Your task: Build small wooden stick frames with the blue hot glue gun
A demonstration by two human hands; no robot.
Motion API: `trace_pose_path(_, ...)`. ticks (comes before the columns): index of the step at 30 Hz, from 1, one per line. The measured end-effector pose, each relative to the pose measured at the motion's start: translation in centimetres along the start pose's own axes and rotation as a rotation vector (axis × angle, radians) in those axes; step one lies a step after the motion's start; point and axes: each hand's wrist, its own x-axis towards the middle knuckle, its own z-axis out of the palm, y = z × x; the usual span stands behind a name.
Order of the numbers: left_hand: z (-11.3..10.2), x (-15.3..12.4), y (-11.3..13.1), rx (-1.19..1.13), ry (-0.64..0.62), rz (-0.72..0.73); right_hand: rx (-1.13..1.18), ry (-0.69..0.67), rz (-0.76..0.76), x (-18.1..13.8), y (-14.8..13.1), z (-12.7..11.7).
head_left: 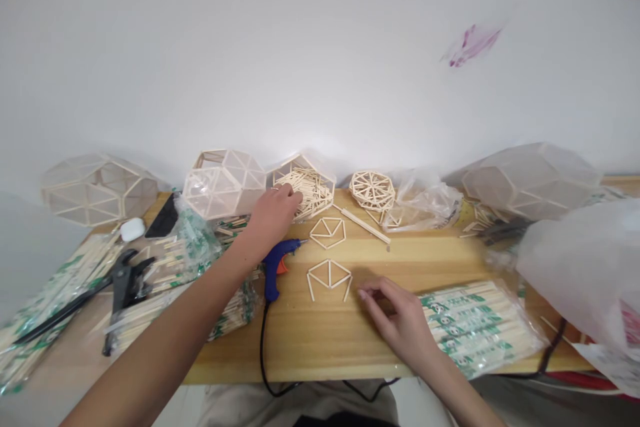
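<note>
My left hand [278, 208] reaches over a pile of short wooden sticks [313, 188] in a hexagonal stick-framed holder by the wall. Its fingers are curled down at the pile's edge, and whatever they grip is hidden. My right hand [395, 313] rests on the table with thumb and fingertips drawn together, nothing visible between them. Just left of it lies a partial stick frame [329, 275] with two legs splayed toward me. Behind that sits a closed stick outline [327, 232] with inner struts. A blue glue gun [275, 267] lies beside my left forearm, nozzle pointing right.
Translucent-panelled stick polyhedra [225, 183] line the wall, along with a round stick lattice [373, 190]. Packs of wrapped chopsticks [480, 327] lie at right, with more at left beneath black cutters [123, 280]. A white case [133, 229], phone [163, 217] and plastic bag [575, 267] flank them.
</note>
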Motion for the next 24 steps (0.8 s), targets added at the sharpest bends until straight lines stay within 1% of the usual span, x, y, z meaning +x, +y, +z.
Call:
trace_pose_path(7,-0.3,0.3,-0.4,0.020,-0.001,0.033,0.033,-0.002,0.013,0.1,0.1,0.0)
trace_pose_path(18,0.0,0.4,-0.4,0.017,0.019,0.003,0.016,-0.013,0.027,0.1,-0.1,0.0)
trace_pose_path(21,-0.6,0.2,-0.1,-0.001,0.047,-0.038,0.018,-0.007,0.043,0.0,0.0,0.0)
trace_pose_path(24,-1.7,-1.1,0.5,-0.064,0.086,-0.096,-0.003,0.003,0.058,0.0,0.2,0.0)
